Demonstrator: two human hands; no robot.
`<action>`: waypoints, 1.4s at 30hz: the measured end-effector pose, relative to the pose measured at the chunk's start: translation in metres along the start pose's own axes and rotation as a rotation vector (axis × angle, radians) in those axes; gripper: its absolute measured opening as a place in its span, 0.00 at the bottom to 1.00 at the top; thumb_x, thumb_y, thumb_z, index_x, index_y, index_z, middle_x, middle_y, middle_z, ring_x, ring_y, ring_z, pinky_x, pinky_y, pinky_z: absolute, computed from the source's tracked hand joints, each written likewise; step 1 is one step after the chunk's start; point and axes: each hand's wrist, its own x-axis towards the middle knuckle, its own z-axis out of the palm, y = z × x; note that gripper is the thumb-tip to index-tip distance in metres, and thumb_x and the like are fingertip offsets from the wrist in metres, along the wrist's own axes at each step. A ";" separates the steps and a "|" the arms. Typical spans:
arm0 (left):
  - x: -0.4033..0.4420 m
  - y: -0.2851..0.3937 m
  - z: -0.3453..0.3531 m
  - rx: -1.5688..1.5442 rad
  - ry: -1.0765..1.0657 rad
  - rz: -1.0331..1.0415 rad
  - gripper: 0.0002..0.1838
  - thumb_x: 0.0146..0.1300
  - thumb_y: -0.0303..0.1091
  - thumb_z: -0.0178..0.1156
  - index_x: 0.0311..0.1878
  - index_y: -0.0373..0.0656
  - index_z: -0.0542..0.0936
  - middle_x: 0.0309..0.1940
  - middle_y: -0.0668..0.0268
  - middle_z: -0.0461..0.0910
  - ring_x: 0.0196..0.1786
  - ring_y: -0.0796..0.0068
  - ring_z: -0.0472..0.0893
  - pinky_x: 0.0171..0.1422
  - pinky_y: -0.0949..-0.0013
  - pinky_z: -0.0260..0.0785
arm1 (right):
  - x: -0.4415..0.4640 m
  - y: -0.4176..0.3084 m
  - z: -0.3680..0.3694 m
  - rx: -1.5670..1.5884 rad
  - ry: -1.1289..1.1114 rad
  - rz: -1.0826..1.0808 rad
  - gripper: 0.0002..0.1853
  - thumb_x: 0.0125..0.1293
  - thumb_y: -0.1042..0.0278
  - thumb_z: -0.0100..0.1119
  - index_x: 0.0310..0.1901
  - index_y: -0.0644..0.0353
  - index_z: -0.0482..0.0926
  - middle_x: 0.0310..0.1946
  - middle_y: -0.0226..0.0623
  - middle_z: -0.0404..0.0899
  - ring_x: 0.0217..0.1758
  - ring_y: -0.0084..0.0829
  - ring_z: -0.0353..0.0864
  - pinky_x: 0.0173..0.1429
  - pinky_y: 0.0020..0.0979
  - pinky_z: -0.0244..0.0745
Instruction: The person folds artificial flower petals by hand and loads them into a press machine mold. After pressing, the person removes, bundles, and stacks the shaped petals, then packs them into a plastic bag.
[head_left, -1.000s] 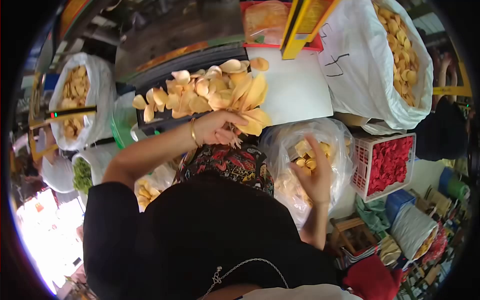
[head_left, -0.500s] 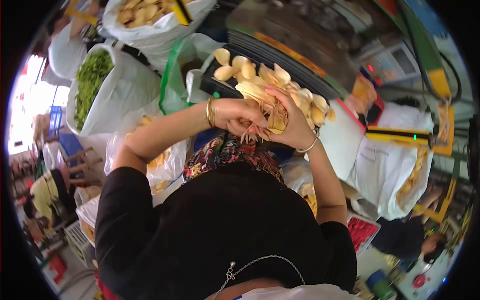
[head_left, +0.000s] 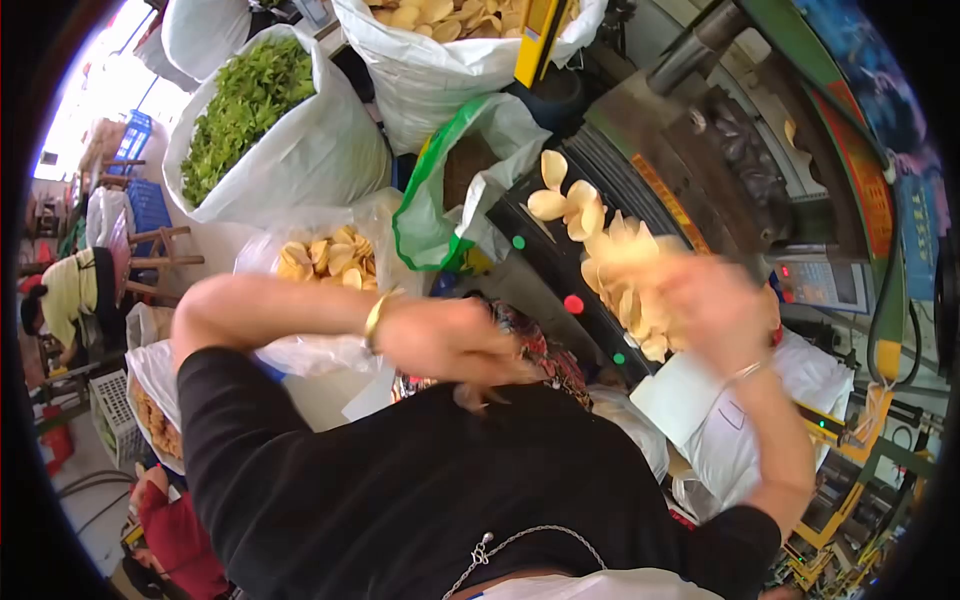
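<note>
My left hand point(head_left: 450, 342), blurred, is in front of my chest with its fingers curled. Thin pinkish-brown strands point(head_left: 478, 398) hang below those fingers. Off to the right, my right hand point(head_left: 718, 312) is smeared by motion over the near end of a pile of cream, petal-shaped pieces point(head_left: 625, 262). Whether it holds any of them cannot be made out. The pile lies along a black machine ledge point(head_left: 515, 205), beside round green and red buttons point(head_left: 573, 305).
White sacks of green leaves point(head_left: 250, 110) and cream pieces point(head_left: 440, 75) stand at the upper left. Nearer are a green-edged bag point(head_left: 425, 190) and a clear bag of yellowish pieces point(head_left: 330, 258). A machine point(head_left: 730, 140) and a control box point(head_left: 825, 285) are at the right. Other people work at the left.
My hands were together at my front, holding cream petal-shaped pieces and thin strands. They have parted: the right has swung to the pile, the left stays near my chest. The view has turned.
</note>
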 end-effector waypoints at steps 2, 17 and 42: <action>-0.044 -0.051 -0.012 0.181 0.378 -0.049 0.10 0.72 0.33 0.50 0.43 0.35 0.76 0.40 0.62 0.82 0.46 0.74 0.82 0.45 0.71 0.74 | -0.039 0.068 0.000 0.057 -0.022 0.429 0.24 0.47 0.72 0.64 0.49 0.64 0.75 0.40 0.42 0.81 0.44 0.42 0.81 0.49 0.34 0.77; 0.061 -0.199 -0.136 -0.164 1.049 0.153 0.40 0.57 0.33 0.64 0.72 0.41 0.58 0.68 0.58 0.65 0.61 0.68 0.75 0.60 0.64 0.69 | 0.095 0.013 0.196 2.243 0.066 0.702 0.35 0.48 0.68 0.59 0.62 0.66 0.66 0.47 0.43 0.78 0.45 0.35 0.82 0.42 0.29 0.82; -0.112 -0.314 0.062 -0.232 2.507 0.416 0.38 0.55 0.36 0.70 0.65 0.34 0.65 0.62 0.54 0.70 0.62 0.66 0.73 0.63 0.65 0.67 | 0.299 -0.275 0.373 1.580 -1.024 -0.024 0.21 0.63 0.79 0.53 0.58 0.61 0.70 0.49 0.34 0.77 0.52 0.27 0.78 0.55 0.31 0.76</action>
